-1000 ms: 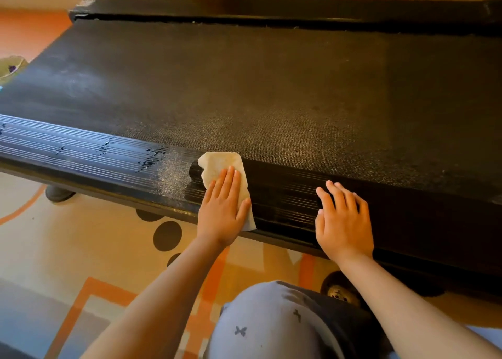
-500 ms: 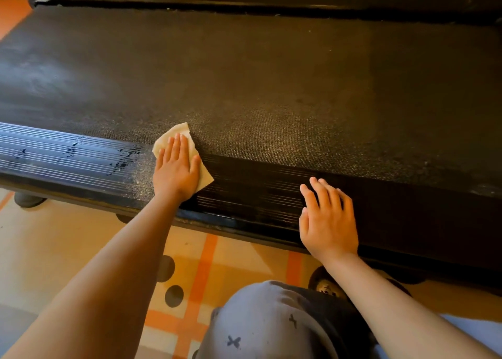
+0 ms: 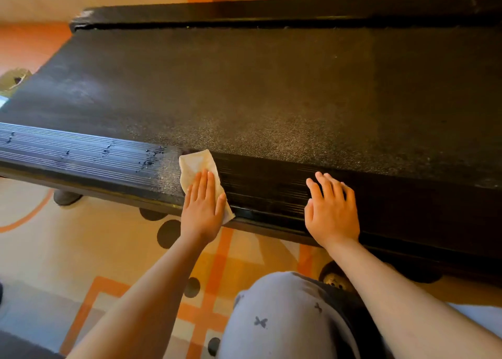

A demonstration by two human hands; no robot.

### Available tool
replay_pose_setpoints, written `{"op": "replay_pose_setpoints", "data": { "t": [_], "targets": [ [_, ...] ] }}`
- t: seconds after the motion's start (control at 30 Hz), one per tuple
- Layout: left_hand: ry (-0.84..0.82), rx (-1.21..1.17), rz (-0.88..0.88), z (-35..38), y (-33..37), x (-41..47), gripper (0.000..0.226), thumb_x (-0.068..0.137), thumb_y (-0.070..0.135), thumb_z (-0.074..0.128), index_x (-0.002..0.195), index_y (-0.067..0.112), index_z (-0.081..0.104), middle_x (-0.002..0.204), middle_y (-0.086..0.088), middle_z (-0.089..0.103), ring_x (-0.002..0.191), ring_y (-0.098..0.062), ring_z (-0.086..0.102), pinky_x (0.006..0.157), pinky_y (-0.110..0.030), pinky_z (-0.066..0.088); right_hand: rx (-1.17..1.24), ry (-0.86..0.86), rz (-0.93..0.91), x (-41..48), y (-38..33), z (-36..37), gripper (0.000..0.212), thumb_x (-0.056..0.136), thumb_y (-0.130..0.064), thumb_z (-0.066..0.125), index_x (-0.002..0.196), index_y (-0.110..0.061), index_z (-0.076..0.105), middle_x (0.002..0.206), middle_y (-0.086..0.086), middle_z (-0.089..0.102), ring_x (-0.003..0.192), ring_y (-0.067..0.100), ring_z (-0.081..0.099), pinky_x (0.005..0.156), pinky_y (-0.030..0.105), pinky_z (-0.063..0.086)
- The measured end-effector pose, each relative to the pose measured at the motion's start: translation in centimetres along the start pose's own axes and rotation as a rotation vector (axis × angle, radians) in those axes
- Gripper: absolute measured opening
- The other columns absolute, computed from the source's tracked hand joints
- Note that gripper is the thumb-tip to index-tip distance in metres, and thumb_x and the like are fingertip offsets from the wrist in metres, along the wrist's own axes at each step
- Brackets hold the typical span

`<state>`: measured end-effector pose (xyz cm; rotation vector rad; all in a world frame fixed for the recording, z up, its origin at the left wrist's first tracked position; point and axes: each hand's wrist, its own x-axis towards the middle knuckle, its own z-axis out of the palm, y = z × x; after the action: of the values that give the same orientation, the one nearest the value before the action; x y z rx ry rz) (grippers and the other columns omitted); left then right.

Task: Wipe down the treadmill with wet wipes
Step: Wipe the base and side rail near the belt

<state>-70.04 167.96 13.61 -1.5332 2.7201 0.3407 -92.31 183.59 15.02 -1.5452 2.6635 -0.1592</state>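
Now the left hand (image 3: 203, 207) lies flat on the wet wipe (image 3: 196, 164), fingers straight and close together, pressing it onto the ribbed near side rail (image 3: 81, 158) of the treadmill (image 3: 271, 13); nothing is clenched, the palm simply bears down. The pale, crumpled wipe sticks out beyond the fingertips towards the belt (image 3: 271, 86), and one corner shows at the near edge of the rail, to the right of the palm. Half a second ago this hand and the wipe were farther left and farther up the rail, at the belt's edge and almost against the droplets (image 3: 150, 158); they have since slid back to the right and towards the near edge, so the gap to the other hand is narrower, much as it was a second ago. The right hand (image 3: 332, 212) has stayed where it was, holding nothing, fingers straight and slightly spread, resting flat on the same rail to the right of the wipe. Left of the wipe the rail looks wet, with dark droplets scattered along its grooves and a grainy sheen just beside the cloth. Under the treadmill lies a beige floor mat (image 3: 114, 239) with orange lines and dark dots; a round foot (image 3: 65, 197) of the machine rests on it at the left. A knee (image 3: 285, 320) in pale grey cloth with small cross marks is at the near edge.
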Motion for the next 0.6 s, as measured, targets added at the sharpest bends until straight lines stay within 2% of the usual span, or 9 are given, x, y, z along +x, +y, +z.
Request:
{"op": "replay_pose_setpoints", "data": {
  "t": [0.1,0.27,0.33,0.4,0.53,0.6],
  "targets": [
    [0.097,-0.018,-0.017,0.5,0.4,-0.2,0.073,0.094,0.055,-0.005,0.156,0.015,0.001,0.163,0.000,-0.005,0.149,-0.011,-0.012,0.120,-0.030,-0.009,-0.005,0.006,-0.006,-0.1,0.1,0.0,0.047,0.089,-0.027,0.040,0.130,-0.012,0.058,0.138,0.014,0.053,0.131,0.031,0.047,0.103,0.050,0.040],
    [0.387,-0.161,-0.184,1.9,3.2,0.3,0.064,0.098,0.044,0.020,0.150,0.010,0.034,0.158,-0.005,0.030,0.149,-0.019,0.018,0.120,-0.029,-0.002,-0.004,0.027,-0.014,0.0,0.1,0.4,0.049,0.089,-0.027,0.034,0.129,-0.011,0.059,0.137,0.016,0.055,0.130,0.033,0.048,0.101,0.051,0.042],
    [0.432,-0.201,-0.207,2.1,3.6,0.9,0.059,0.099,0.039,0.025,0.147,0.010,0.041,0.155,-0.006,0.036,0.147,-0.021,0.024,0.119,-0.027,-0.001,-0.014,0.037,-0.013,0.2,0.2,0.7,0.052,0.090,-0.029,0.028,0.130,-0.011,0.058,0.137,0.016,0.054,0.130,0.033,0.047,0.101,0.051,0.041],
    [0.435,-0.173,-0.141,2.2,2.9,1.0,0.056,0.099,0.036,0.027,0.145,0.009,0.044,0.152,-0.007,0.040,0.145,-0.022,0.029,0.120,-0.030,0.005,-0.012,0.052,-0.018,0.1,0.3,0.9,0.053,0.091,-0.029,0.027,0.130,-0.011,0.057,0.138,0.016,0.053,0.131,0.032,0.046,0.102,0.051,0.040],
    [0.449,-0.086,0.119,1.7,-0.2,2.1,0.053,0.097,0.031,0.030,0.138,0.006,0.053,0.144,-0.011,0.049,0.139,-0.025,0.041,0.118,-0.042,0.027,-0.020,0.062,-0.005,0.1,0.0,0.8,0.054,0.091,-0.029,0.027,0.131,-0.010,0.057,0.138,0.016,0.053,0.131,0.032,0.046,0.102,0.052,0.040],
    [0.442,-0.028,0.212,1.6,-1.7,2.5,0.052,0.098,0.030,0.029,0.137,0.005,0.054,0.143,-0.012,0.050,0.137,-0.026,0.043,0.115,-0.046,0.031,-0.037,0.068,-0.009,0.2,-0.1,0.9,0.054,0.091,-0.030,0.027,0.132,-0.011,0.056,0.139,0.015,0.052,0.131,0.032,0.046,0.102,0.051,0.040]
  ]
}}
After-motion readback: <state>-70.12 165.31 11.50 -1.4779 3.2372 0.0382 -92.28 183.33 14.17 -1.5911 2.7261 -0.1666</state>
